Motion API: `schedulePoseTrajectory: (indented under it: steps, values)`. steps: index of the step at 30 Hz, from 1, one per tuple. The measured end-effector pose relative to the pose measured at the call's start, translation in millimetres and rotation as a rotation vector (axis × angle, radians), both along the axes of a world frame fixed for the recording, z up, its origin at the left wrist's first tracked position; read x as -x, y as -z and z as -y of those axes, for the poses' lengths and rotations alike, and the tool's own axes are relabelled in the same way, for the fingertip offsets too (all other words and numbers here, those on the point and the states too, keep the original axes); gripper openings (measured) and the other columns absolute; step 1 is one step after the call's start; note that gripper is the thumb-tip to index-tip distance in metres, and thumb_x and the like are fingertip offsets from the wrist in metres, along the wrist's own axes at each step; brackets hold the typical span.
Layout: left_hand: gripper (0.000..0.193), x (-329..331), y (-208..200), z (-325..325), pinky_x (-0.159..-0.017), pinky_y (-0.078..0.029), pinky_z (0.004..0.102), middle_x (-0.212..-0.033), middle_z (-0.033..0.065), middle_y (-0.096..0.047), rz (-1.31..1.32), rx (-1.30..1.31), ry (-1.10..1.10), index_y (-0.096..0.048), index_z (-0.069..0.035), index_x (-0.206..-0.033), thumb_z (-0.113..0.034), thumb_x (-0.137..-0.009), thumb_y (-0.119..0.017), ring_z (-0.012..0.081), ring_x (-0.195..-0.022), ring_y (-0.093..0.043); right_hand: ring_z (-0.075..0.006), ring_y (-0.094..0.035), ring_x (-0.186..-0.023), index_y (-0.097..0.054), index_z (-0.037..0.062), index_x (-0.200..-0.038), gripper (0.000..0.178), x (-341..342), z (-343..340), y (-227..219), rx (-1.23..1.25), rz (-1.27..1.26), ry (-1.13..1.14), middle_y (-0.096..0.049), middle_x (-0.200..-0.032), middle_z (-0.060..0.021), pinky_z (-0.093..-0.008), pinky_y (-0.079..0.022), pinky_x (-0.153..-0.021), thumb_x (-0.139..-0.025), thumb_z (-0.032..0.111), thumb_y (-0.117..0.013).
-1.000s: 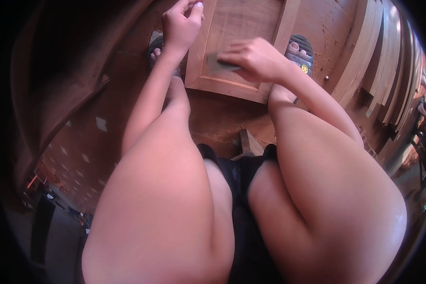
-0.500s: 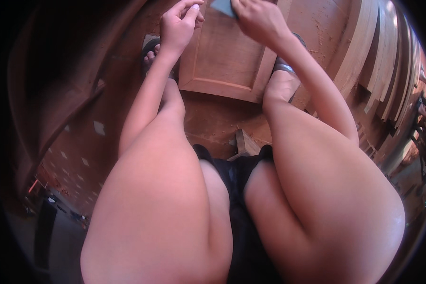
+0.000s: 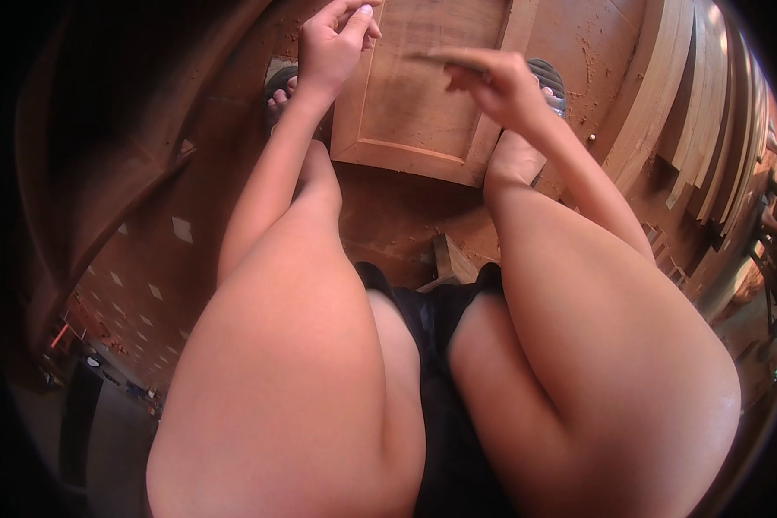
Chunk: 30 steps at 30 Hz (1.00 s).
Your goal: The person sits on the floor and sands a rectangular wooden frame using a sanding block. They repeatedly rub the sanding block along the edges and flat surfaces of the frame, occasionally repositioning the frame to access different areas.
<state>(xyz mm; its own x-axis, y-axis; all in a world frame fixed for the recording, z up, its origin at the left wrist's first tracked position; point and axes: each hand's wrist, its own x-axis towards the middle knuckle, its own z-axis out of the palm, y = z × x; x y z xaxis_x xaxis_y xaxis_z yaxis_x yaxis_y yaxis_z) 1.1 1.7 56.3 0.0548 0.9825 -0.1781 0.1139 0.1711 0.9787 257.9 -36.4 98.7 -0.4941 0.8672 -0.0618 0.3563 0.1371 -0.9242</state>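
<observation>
A wooden panel door (image 3: 423, 95) with a raised frame lies between my feet, its top cut off by the picture's edge. Beside its left edge, my left hand (image 3: 332, 47) hangs with fingers loosely bent and the thumb stretched out; nothing shows in it. Over the panel's lower right part is my right hand (image 3: 501, 86), smeared by motion. Its fingers grip a thin flat piece (image 3: 427, 55), seen nearly edge-on and pointing left. That piece looked blue-grey and flat a moment earlier; whether it is a scraper or folded sheet cannot be told. A gap shows between it and the panel.
Long wooden boards (image 3: 665, 95) are stacked at the right. A small wood block (image 3: 449, 259) lies on the reddish-brown floor (image 3: 380, 216) between my legs. Wood crumbs are scattered right of the panel. A dark curved shape (image 3: 86, 173) fills the upper left. My sandalled feet flank the panel.
My right hand has come down toward me from the top edge. The flat piece has turned from showing its blue-grey face to edge-on. My left hand has hardly moved.
</observation>
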Motion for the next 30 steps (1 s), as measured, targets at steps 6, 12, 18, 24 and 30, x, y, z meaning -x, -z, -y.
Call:
schedulePoseTrajectory:
  steps: [6,12,18,24,30]
  values:
    - [0.025,1,4,-1,-0.072,-0.054,0.0243,-0.094,0.0018,-0.073,-0.031,0.004,0.065,-0.070,-0.005,-0.124,-0.006,-0.101,-0.060,0.0084,-0.080,-0.064,-0.0331,-0.073,-0.091,-0.070,0.0124,-0.128,0.041,-2,-36,26,-0.570,0.434,0.123,-0.070,-0.130,-0.0130,-0.0429,-0.060,-0.080,-0.087,0.011,-0.071]
    - [0.034,-3,2,4,-0.081,-0.057,0.0252,-0.105,0.0026,-0.074,-0.172,-0.077,0.162,-0.067,-0.006,-0.131,-0.002,-0.098,-0.062,0.0097,-0.090,-0.067,-0.0293,-0.073,-0.084,-0.070,0.0104,-0.124,0.050,-6,9,22,-0.630,0.298,-0.127,-0.072,-0.130,-0.0096,-0.0406,-0.060,-0.075,-0.074,0.009,-0.074]
    - [0.035,-5,6,3,-0.085,-0.058,0.0268,-0.108,0.0046,-0.074,-0.196,-0.070,0.171,-0.065,-0.004,-0.132,-0.001,-0.098,-0.061,0.0112,-0.093,-0.069,-0.0341,-0.071,-0.076,-0.076,0.0077,-0.112,0.030,5,18,0,-0.200,0.053,-0.269,-0.076,-0.093,-0.0149,-0.0421,-0.059,-0.070,-0.083,0.008,-0.074]
    - [0.031,-1,5,1,-0.086,-0.059,0.0283,-0.108,0.0065,-0.074,-0.182,-0.081,0.123,-0.066,-0.002,-0.130,-0.001,-0.100,-0.059,0.0127,-0.091,-0.070,-0.0354,-0.071,-0.096,-0.069,0.0097,-0.129,0.042,-4,-30,7,-0.599,0.424,0.045,-0.072,-0.125,-0.0128,-0.0421,-0.059,-0.087,-0.087,0.007,-0.071]
    - [0.029,-4,8,2,-0.085,-0.058,0.0275,-0.107,0.0067,-0.075,-0.159,-0.041,0.118,-0.067,-0.002,-0.128,-0.003,-0.100,-0.059,0.0124,-0.091,-0.070,-0.0271,-0.069,-0.076,-0.063,0.0073,-0.134,0.059,5,2,47,-0.740,0.528,-0.095,-0.067,-0.133,-0.0164,-0.0378,-0.058,-0.078,-0.076,0.006,-0.075]
